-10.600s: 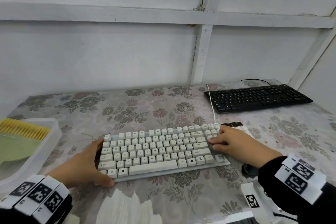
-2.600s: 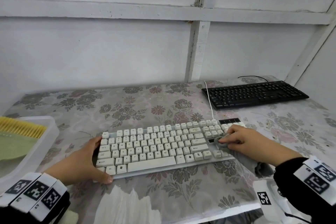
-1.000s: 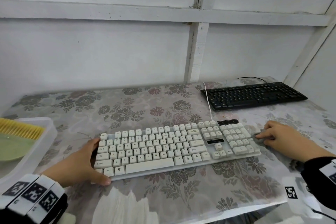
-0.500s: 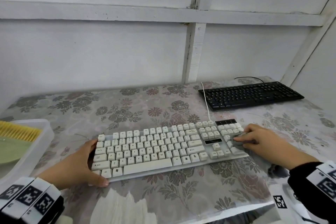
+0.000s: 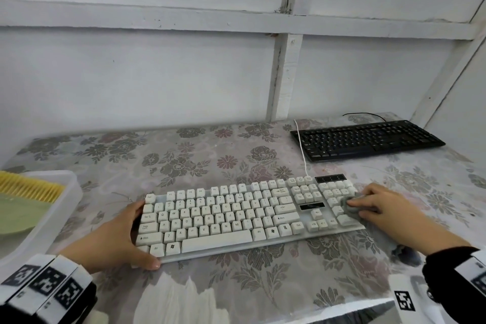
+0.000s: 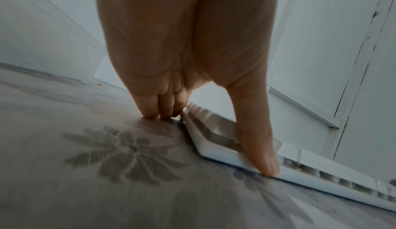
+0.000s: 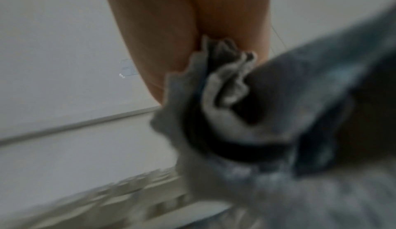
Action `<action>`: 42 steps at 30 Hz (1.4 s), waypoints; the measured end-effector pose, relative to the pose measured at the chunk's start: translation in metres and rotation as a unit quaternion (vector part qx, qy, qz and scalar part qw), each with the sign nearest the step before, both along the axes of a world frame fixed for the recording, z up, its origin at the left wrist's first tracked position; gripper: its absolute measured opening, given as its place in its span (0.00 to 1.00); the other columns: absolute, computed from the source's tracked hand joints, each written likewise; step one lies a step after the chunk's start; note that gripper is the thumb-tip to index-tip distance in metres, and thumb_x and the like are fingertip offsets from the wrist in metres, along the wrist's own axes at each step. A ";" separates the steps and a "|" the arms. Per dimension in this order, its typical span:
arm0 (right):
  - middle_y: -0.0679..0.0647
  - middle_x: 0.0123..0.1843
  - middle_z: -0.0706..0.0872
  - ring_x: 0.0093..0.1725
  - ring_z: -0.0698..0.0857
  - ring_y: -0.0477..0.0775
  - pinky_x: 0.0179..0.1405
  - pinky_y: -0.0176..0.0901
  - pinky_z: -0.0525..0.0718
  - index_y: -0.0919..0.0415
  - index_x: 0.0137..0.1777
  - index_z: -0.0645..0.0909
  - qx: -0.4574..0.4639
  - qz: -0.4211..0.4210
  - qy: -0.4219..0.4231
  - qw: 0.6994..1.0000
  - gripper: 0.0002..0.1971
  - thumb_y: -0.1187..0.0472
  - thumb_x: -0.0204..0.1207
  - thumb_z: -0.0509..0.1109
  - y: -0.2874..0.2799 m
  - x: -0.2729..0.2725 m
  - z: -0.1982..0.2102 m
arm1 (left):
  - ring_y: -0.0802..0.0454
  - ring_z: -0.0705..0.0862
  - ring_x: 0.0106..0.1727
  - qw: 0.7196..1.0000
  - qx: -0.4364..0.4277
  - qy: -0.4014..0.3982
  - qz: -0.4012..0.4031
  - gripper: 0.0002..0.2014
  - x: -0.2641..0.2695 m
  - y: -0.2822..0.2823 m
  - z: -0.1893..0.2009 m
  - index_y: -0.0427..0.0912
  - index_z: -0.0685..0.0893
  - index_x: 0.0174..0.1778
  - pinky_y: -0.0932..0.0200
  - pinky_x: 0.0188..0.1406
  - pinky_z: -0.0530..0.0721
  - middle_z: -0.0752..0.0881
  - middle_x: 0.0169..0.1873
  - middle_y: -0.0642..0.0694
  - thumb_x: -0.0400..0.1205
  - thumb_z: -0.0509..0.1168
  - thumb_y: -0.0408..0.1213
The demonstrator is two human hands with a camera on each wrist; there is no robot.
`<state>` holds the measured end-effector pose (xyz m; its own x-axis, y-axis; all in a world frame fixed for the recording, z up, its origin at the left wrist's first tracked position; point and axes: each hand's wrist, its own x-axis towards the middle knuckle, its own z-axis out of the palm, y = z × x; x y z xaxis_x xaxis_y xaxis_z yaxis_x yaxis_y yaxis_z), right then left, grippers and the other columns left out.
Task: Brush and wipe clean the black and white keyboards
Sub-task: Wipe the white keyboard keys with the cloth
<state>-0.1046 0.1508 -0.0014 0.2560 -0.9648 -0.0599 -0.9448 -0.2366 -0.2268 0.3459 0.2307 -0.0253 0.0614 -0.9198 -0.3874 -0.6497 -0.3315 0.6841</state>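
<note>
White keyboard (image 5: 236, 218), near-centre on the counter (image 5: 263, 284), looks mid-wipe at its right-end keypad, right hand (image 5: 373, 208) fingers bunching a grey cloth (image 5: 348, 206), left hand (image 5: 110, 239) clasping its left end, while the black keyboard (image 5: 368, 139), far right, apparently awaits cleaning.

The white keyboard (image 5: 236, 216) has readable keycaps: Q W E R T Y, A S D F G, Z X C V B N M, Shift, Alt, Ctrl, Back Space. The legends on the black keyboard (image 5: 368, 139) are too small to read. The wrist bands (image 5: 44, 281) carry square coded markers.
</note>
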 end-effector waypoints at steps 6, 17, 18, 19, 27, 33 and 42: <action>0.40 0.44 0.71 0.46 0.75 0.44 0.43 0.30 0.67 0.49 0.61 0.85 -0.021 -0.046 0.063 0.997 0.13 0.60 0.80 0.66 0.000 -0.001 0.013 | 0.62 0.73 0.60 1.000 -0.010 0.015 -0.011 0.62 0.007 -0.001 -0.007 0.52 0.54 0.79 0.65 0.58 0.69 0.70 0.53 0.74 0.53 0.86 0.36; 0.57 0.58 0.78 0.58 0.77 0.59 0.61 0.48 0.73 0.58 0.63 0.85 0.027 0.367 -0.149 0.918 0.15 0.63 0.78 0.67 0.049 0.247 0.018 | 0.58 0.74 0.70 0.997 -0.009 0.060 -0.051 0.60 0.021 0.000 -0.013 0.62 0.58 0.69 0.57 0.72 0.71 0.75 0.65 0.63 0.47 0.87 0.38; 0.59 0.57 0.77 0.55 0.76 0.62 0.58 0.51 0.73 0.59 0.61 0.86 0.020 0.387 -0.129 0.913 0.13 0.64 0.78 0.66 0.050 0.265 0.013 | 0.60 0.75 0.69 0.997 -0.011 0.052 -0.061 0.60 0.022 -0.001 -0.014 0.61 0.57 0.71 0.63 0.68 0.73 0.75 0.64 0.64 0.49 0.87 0.37; 0.61 0.55 0.76 0.53 0.76 0.63 0.55 0.52 0.73 0.61 0.58 0.86 0.017 0.404 -0.108 0.908 0.12 0.64 0.78 0.66 0.053 0.279 0.010 | 0.63 0.75 0.66 0.997 -0.011 0.030 -0.071 0.60 0.021 0.000 -0.013 0.58 0.55 0.73 0.72 0.62 0.74 0.74 0.62 0.67 0.52 0.86 0.36; 0.59 0.52 0.73 0.48 0.73 0.60 0.49 0.53 0.72 0.61 0.58 0.84 -0.014 0.439 -0.004 0.899 0.11 0.67 0.80 0.64 0.057 0.296 -0.005 | 0.64 0.72 0.68 0.999 -0.010 0.020 -0.049 0.63 0.020 -0.001 -0.014 0.50 0.51 0.80 0.71 0.65 0.70 0.73 0.61 0.66 0.54 0.84 0.31; 0.53 0.47 0.73 0.41 0.74 0.57 0.45 0.47 0.72 0.57 0.53 0.84 -0.044 0.430 -0.024 0.901 0.09 0.68 0.77 0.66 0.048 0.264 -0.013 | 0.60 0.74 0.70 0.997 -0.009 0.051 -0.054 0.69 0.026 -0.001 -0.019 0.53 0.54 0.80 0.51 0.75 0.70 0.76 0.67 0.61 0.44 0.86 0.42; 0.47 0.54 0.75 0.50 0.76 0.53 0.47 0.41 0.73 0.53 0.52 0.85 0.034 0.316 0.033 0.948 0.09 0.59 0.81 0.62 0.033 0.171 0.006 | 0.59 0.70 0.72 0.999 0.007 -0.011 -0.048 0.70 0.025 -0.001 -0.018 0.56 0.48 0.81 0.49 0.77 0.66 0.71 0.72 0.62 0.46 0.84 0.47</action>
